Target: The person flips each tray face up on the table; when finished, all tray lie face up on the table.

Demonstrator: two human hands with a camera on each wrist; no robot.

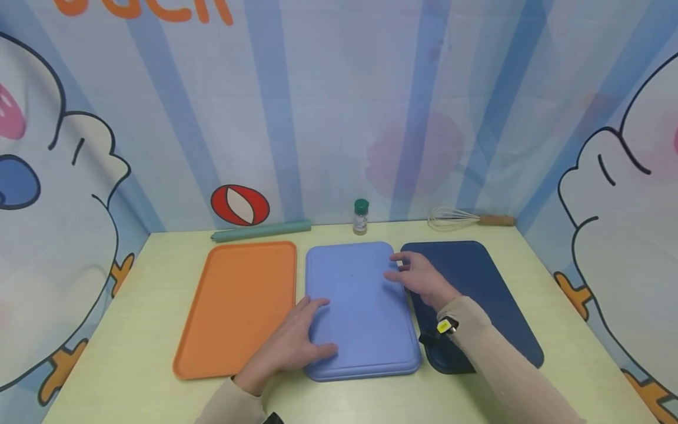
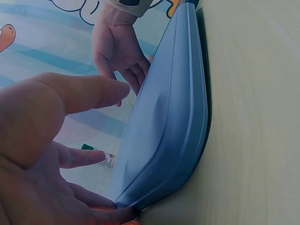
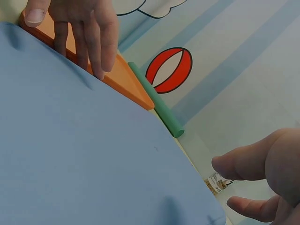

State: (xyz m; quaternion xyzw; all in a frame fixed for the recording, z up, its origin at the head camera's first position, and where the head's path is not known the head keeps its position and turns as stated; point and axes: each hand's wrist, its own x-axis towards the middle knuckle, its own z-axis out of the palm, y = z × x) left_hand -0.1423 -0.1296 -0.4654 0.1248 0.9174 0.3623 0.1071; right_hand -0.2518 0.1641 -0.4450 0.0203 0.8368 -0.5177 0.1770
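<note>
A periwinkle-blue tray (image 1: 360, 318) lies in the middle of the table, its flat face upward and raised above its rim. My left hand (image 1: 288, 344) is at its left edge, with thumb and fingers spread apart. Several fingertips come close to the tray's rim (image 2: 199, 89) in the left wrist view; whether they touch it I cannot tell. Over the upper right edge hovers my right hand (image 1: 421, 280), its fingers loosely bent and pointing left. Nothing is held in either hand.
An orange tray (image 1: 243, 306) lies on the left, a navy tray (image 1: 477, 288) on the right. Along the back stand or lie a green rolled stick (image 1: 259, 231), a green-capped spice jar (image 1: 361, 218) and a whisk (image 1: 471, 219). A printed curtain (image 1: 339, 118) hangs behind.
</note>
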